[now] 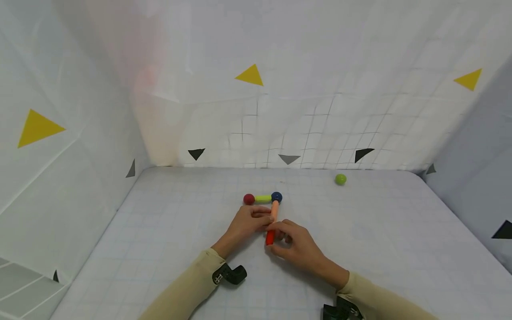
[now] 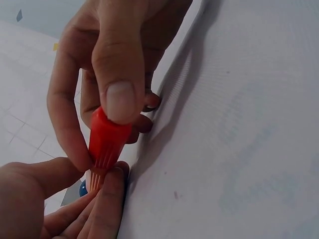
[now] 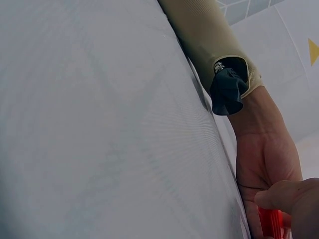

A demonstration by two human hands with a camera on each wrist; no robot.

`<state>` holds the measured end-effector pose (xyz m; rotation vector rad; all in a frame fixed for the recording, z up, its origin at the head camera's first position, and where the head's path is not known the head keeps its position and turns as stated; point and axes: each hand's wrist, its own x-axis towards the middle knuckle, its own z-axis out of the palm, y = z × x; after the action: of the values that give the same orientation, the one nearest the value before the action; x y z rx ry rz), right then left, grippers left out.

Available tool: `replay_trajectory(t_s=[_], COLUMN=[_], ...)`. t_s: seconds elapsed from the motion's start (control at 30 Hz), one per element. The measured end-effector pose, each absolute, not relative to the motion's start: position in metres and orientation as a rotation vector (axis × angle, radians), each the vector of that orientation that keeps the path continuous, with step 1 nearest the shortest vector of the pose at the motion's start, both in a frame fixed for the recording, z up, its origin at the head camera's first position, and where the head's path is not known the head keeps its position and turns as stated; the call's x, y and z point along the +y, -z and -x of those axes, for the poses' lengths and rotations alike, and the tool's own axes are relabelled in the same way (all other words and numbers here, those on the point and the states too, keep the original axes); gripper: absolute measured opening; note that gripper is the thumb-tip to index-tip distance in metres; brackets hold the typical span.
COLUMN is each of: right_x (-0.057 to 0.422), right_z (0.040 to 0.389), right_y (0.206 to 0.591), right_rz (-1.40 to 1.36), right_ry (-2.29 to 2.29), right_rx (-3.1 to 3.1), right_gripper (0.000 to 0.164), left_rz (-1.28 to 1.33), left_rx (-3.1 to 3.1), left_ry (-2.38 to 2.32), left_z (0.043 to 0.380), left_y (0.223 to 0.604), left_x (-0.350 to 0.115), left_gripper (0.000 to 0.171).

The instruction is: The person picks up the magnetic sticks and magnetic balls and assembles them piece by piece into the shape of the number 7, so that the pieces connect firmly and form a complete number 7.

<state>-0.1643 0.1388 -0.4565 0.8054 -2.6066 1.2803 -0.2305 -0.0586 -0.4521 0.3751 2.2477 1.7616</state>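
My left hand (image 1: 245, 223) pinches a peach-coloured rod (image 1: 275, 208) between thumb and fingers. Thumb and fingers of my right hand (image 1: 299, 245) grip a red rod (image 2: 107, 139), thumb on its near end. The two rods line up end to end; fingers partly cover the joint, so any gap there is hidden. At the peach rod's far end sits a dark blue ball (image 1: 276, 196). From that ball a yellow-green rod (image 1: 262, 198) runs left to a dark red ball (image 1: 249, 199). All these pieces form an L on the table.
A lone green ball (image 1: 340, 179) lies at the back right of the white table (image 1: 384, 249). White walls with yellow and dark triangle marks enclose the back and sides. A dark wrist device (image 1: 234, 274) sticks out from the left sleeve, another (image 1: 342, 310) from the right.
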Motion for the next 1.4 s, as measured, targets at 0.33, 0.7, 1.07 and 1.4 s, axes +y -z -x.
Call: replay_trajectory(t_s=[0.33,0.7,1.07,1.4], right_x=[0.1372,0.1373,0.1381,0.1405], right_z=[0.1652,0.1637,0.165,0.1639], right_y=[0.4561,0.4544,0.455,0.456], right_rz=[-0.794,-0.77,-0.768,-0.769], right_ry=[-1.282,-1.308,-1.293,-1.312], right_rx=[-2.615,-2.635,-2.635,-2.613], right_gripper=[0.038,0.04,0.04,0.053], left_rz=[-0.325,-0.281,-0.28,-0.293], left_rx=[2.246,2.001,2.028,1.834], left_ry=[-1.749,-1.835,-1.765,-1.787], left_z=[0.2296,0.2299,0.2305,0.2327], left_y=[0.4485,0.4478,0.445,0.4441], left_x=[-0.0586,-0.0616,-0.0645,-0.0682], left_gripper=[0.028,0.03,0.031,0.037])
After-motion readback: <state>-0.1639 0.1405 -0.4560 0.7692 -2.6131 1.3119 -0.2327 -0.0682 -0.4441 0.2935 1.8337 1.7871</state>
